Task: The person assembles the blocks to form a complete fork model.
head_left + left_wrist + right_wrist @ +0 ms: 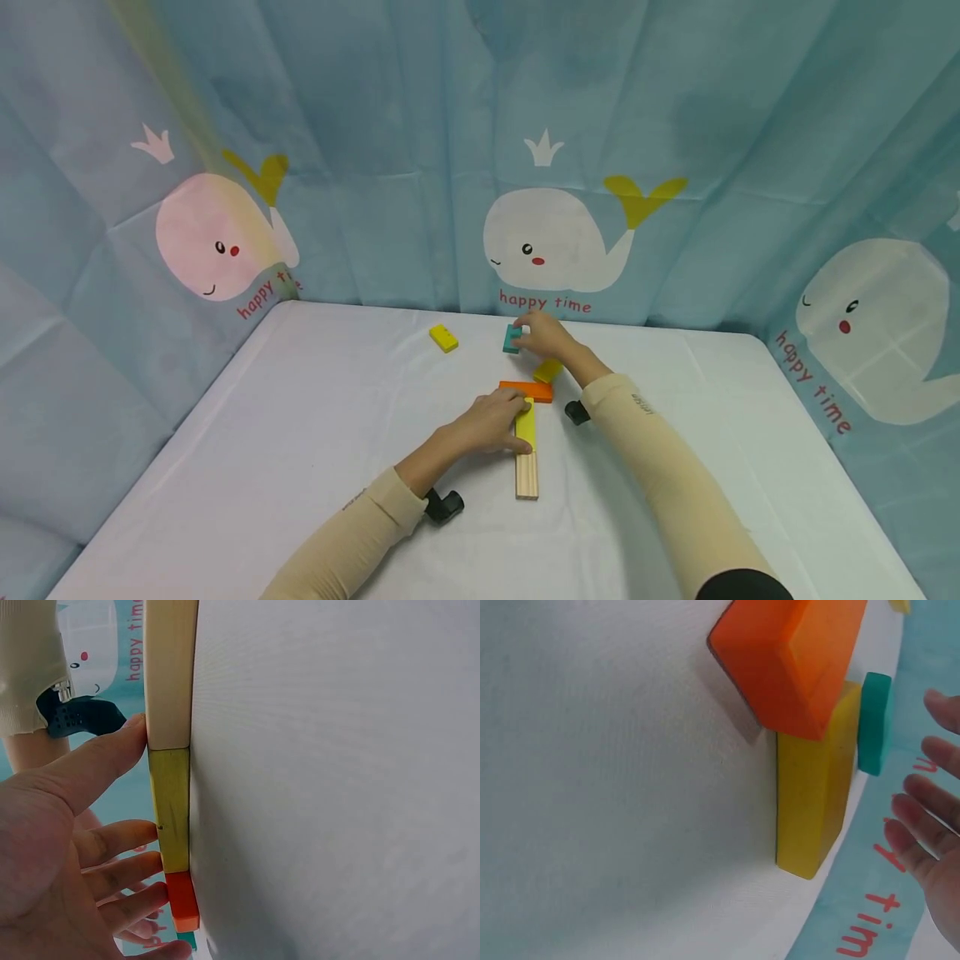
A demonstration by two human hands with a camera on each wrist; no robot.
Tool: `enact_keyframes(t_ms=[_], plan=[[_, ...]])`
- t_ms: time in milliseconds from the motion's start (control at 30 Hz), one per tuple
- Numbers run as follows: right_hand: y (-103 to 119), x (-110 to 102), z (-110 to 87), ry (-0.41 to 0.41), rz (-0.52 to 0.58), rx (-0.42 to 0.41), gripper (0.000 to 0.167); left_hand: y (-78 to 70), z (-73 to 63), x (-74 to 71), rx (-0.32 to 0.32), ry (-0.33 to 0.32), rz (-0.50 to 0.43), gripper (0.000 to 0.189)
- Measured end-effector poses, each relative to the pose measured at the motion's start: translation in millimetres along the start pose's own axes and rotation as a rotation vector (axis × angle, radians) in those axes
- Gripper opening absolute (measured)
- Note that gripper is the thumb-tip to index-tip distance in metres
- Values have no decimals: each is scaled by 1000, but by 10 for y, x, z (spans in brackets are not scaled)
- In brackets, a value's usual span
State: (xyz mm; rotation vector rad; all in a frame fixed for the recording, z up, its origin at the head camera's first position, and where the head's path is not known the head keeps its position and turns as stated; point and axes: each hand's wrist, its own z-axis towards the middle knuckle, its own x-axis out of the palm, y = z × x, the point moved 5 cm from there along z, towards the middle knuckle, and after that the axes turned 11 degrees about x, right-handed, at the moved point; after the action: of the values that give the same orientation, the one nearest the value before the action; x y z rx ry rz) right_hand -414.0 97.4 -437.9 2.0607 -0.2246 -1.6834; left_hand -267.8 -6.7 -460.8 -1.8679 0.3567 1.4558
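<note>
My left hand (pixel 491 425) rests on a row of blocks, fingers extended, the thumb and fingertips right at their upper faces. A yellow block (pixel 527 425) lies under it, end to end with a plain wood block (pixel 527 479). An orange block (pixel 542 392) lies crosswise at the row's far end. Farther back, my right hand (pixel 550 337) reaches over a small teal block (pixel 511 340); its fingers are loosely spread and stand apart from the teal block in the right wrist view. Below that hand, another yellow block (pixel 814 795) touches the orange one.
A separate yellow block (pixel 443 337) lies toward the back of the white table (pixel 300 433). Behind the table hangs a blue curtain (pixel 420 167) with whale prints. Black wrist cameras (pixel 445 507) hang below both sleeves, close over the tabletop.
</note>
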Motion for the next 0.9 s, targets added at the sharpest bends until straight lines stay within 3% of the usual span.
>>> enact_keyframes(t_ms=[600, 900], plan=[[-20, 123, 149, 52, -61, 17, 44, -2, -3, -14, 21, -3, 9, 69], [11, 154, 162, 75, -28, 27, 39, -2, -8, -1, 23, -2, 4, 69]])
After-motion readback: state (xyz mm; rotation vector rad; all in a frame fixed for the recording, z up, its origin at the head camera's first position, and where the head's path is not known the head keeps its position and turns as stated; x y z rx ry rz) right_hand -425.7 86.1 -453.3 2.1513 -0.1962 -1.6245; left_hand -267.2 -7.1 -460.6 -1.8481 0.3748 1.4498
